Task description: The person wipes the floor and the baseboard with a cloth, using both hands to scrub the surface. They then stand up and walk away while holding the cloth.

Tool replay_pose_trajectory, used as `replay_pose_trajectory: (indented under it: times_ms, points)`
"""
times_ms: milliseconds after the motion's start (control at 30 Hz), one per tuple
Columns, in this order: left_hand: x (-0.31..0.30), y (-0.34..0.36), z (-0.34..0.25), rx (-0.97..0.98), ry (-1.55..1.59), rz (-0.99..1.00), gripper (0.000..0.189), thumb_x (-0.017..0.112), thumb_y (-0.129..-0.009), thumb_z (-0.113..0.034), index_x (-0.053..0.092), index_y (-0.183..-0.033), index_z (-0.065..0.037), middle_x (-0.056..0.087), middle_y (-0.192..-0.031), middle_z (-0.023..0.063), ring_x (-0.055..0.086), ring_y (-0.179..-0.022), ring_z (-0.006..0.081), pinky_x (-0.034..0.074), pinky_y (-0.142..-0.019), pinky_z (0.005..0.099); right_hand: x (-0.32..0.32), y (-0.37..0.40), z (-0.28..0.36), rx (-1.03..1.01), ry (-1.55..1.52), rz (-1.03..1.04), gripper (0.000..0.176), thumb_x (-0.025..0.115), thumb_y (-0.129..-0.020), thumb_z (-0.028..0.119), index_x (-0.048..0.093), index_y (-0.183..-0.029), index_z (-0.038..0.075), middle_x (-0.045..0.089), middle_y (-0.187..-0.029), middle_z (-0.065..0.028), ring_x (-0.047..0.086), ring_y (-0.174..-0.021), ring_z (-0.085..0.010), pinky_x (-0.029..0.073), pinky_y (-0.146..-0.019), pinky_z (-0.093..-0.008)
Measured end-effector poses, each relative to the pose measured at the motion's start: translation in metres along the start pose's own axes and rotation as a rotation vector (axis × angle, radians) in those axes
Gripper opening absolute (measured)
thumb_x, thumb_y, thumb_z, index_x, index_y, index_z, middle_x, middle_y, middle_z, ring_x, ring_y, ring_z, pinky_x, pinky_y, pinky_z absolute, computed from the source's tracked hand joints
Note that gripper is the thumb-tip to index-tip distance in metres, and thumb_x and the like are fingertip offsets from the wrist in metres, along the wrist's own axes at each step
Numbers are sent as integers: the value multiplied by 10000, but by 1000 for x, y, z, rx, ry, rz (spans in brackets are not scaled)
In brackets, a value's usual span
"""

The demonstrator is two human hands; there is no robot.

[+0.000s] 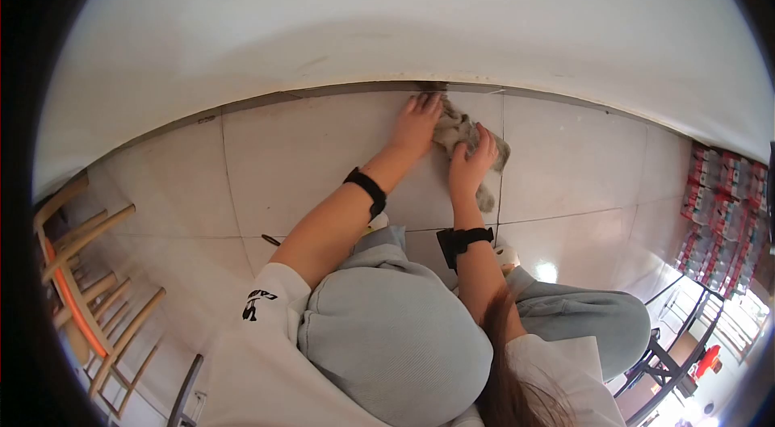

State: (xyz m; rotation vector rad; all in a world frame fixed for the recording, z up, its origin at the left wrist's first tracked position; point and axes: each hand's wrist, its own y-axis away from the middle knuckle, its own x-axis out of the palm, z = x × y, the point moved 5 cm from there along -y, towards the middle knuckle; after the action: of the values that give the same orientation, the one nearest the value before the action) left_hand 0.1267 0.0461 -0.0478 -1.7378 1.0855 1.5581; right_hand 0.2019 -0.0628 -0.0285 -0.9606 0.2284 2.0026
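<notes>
And here, at the upper centre of the frame, a crumpled, grey-brown, soft cloth [454,124] is being worked with both hands, low against the foot of a smooth, off-white wall [387,23]. By the bare left hand [417,122], the cloth's upper edge is covered, the outstretched fingers set close together beside the dark grey strip [323,91] along the wall's base; whether any fabric is pinched there cannot be told. By the bare right hand [475,159], the middle is covered, thumb and fingers parted, with folds between them; a firm clamp cannot be confirmed.

A loose tail is left trailing lower down, across the pale, square-tiled floor [565,152]. For this step, which is judged to be wiping, the bunched folds would best be flattened under the palms, even pressure applied, and the edge fed into the corner with the fingertips. The tail should be tucked in, lest it be snagged under a shoe.
</notes>
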Motion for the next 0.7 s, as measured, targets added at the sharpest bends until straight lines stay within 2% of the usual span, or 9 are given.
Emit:
replay_pose_trajectory:
  times_ms: [100,200,300,400,500,600,700]
  points:
    - [-7,27,29,-111,20,29,756,722,-645,-274,410,-1294,-43,383,-1367,74,362,-1253,241,233,-1054,368,20,2,5,-100,-30,123,468,568,-732,103,492,-1187,25,478,-1193,-180,415,-1108,-370,330,-958,-460]
    - [-17,44,45,-155,-16,-49,763,750,-613,-261,431,-1270,-40,410,-1323,98,377,-1221,255,265,-1014,398,32,8,30,-112,28,242,505,590,-729,145,473,-1198,-1,470,-1201,-190,404,-1115,-377,335,-957,-473]
    - [-22,50,56,-324,115,127,758,742,-607,-243,425,-1267,-47,413,-1291,120,380,-1187,281,270,-994,407,35,13,28,-40,90,123,543,600,-728,163,450,-1213,-28,452,-1218,-207,388,-1135,-390,335,-963,-485]
    - [-23,61,63,-429,121,103,749,722,-611,-216,416,-1275,-51,410,-1269,142,377,-1159,302,281,-984,423,31,13,25,11,113,82,545,592,-738,186,455,-1211,-47,428,-1251,-224,366,-1168,-404,325,-980,-491]
    - [-35,60,47,-191,34,-111,731,688,-621,-182,412,-1284,-49,391,-1321,133,363,-1198,302,297,-977,429,38,9,21,-71,181,151,534,571,-748,193,465,-1206,-60,413,-1276,-225,345,-1199,-410,313,-1001,-489]
    - [-30,53,22,184,156,-136,707,648,-645,-171,407,-1300,-57,359,-1382,114,352,-1234,300,315,-966,441,49,-3,22,-213,148,222,530,553,-745,181,469,-1206,-67,406,-1288,-227,337,-1210,-414,313,-1009,-486]
    - [-23,47,27,43,195,-100,695,624,-664,-184,403,-1312,-63,333,-1418,96,350,-1253,298,322,-965,453,58,-20,24,-268,109,239,545,547,-731,165,459,-1210,-78,402,-1282,-237,337,-1211,-420,317,-1010,-483]
